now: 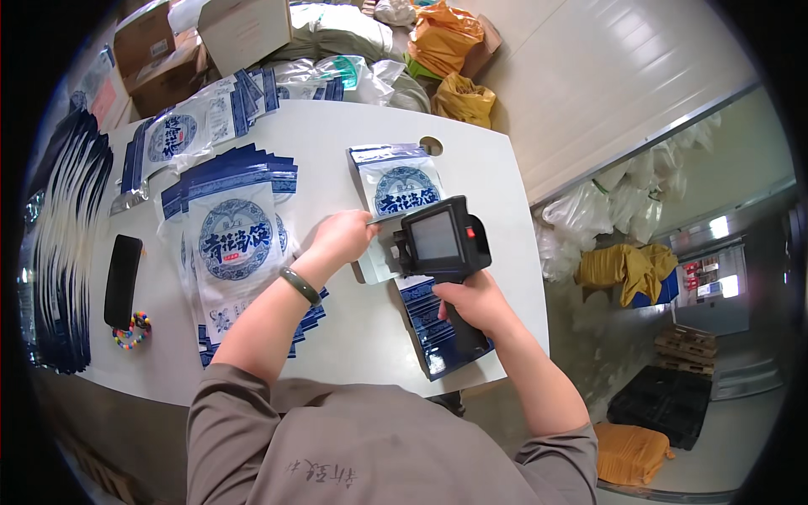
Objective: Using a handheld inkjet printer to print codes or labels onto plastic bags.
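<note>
My right hand (pixel 473 303) is closed around the handle of a black handheld printer (pixel 442 240) with a small screen. The printer's head rests over a stack of blue-and-white printed plastic pouches (pixel 401 170). My left hand (pixel 344 237), with a dark bangle at its wrist, holds a thin flat strip (pixel 388 218) at the printer's left side, over the same stack; what the strip is I cannot tell. Left of my left forearm lies a larger fanned pile of like pouches (pixel 233 196), printed side up. The pouches' middle is hidden beneath the printer.
A black phone (pixel 123 281) with a beaded strap (pixel 132 331) lies on the white table (pixel 353 347) at left. Beyond it stands a long row of pouches (pixel 69 240). More pouches (pixel 170 139), cardboard boxes (pixel 158 69) and an orange bag (pixel 445 38) are at the far side.
</note>
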Motion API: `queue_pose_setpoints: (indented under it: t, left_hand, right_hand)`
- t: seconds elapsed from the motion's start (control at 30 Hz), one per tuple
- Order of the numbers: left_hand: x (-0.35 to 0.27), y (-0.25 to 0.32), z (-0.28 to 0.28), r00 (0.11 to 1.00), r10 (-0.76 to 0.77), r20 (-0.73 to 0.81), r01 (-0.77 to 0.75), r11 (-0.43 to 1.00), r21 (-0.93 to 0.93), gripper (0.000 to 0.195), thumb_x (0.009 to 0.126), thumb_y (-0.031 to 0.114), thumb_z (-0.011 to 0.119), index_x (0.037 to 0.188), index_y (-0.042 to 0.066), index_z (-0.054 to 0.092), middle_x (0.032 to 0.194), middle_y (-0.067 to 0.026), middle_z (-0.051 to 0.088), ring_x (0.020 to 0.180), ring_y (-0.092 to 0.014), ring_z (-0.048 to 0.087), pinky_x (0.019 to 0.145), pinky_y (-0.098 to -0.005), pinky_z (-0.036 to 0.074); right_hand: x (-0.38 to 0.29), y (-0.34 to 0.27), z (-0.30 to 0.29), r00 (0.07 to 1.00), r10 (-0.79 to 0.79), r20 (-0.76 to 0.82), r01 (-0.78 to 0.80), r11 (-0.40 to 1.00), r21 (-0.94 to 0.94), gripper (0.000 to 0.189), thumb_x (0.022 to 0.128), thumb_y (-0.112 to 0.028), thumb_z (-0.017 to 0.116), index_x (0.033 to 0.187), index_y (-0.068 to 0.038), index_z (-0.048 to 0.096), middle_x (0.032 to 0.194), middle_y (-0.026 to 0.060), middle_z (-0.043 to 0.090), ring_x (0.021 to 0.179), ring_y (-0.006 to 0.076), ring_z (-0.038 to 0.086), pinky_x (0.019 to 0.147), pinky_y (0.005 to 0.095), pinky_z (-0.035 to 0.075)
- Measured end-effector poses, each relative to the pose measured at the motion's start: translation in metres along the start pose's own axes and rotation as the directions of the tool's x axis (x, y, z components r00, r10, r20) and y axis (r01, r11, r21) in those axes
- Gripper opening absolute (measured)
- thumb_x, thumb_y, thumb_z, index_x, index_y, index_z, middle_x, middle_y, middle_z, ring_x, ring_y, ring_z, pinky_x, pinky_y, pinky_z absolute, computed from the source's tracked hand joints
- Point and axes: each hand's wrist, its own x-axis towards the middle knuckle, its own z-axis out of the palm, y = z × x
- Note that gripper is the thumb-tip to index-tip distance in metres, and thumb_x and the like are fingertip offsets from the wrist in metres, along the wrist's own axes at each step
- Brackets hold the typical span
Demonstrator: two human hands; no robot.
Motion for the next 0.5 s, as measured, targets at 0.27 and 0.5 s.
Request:
queue_pose_setpoints:
  t: [0.27, 0.5]
  left_hand:
    - [0.002, 0.004, -0.004, 0.999, -0.028, 0.039, 0.028, 0.999, -0.018, 0.026, 0.092, 0.029, 0.054, 0.099, 0.008, 0.068, 0.092, -0.0155, 0.068, 0.087, -0.034, 0.065, 0.078, -0.0429, 0.051]
    - [0.001, 0.006, -0.007, 0.999, -0.02, 0.027, 0.022, 0.999, -0.043, 0.029, 0.093, 0.031, 0.055, 0.097, 0.004, 0.067, 0.088, -0.0185, 0.067, 0.084, -0.036, 0.064, 0.077, -0.0429, 0.05]
  right_hand:
    - [0.021, -0.005, 0.011, 0.996, 0.083, -0.023, -0.086, 0.97, -0.227, 0.016, 0.081, -0.004, 0.059, 0.092, 0.006, 0.058, 0.068, 0.0089, 0.06, 0.051, 0.0149, 0.058, 0.048, 0.0311, 0.05]
    - [0.032, 0.009, -0.041, 0.977, 0.102, -0.188, -0.122, 0.987, -0.1, 0.017, 0.082, -0.008, 0.062, 0.091, 0.005, 0.058, 0.063, 0.009, 0.058, 0.05, 0.0172, 0.059, 0.045, 0.0326, 0.052]
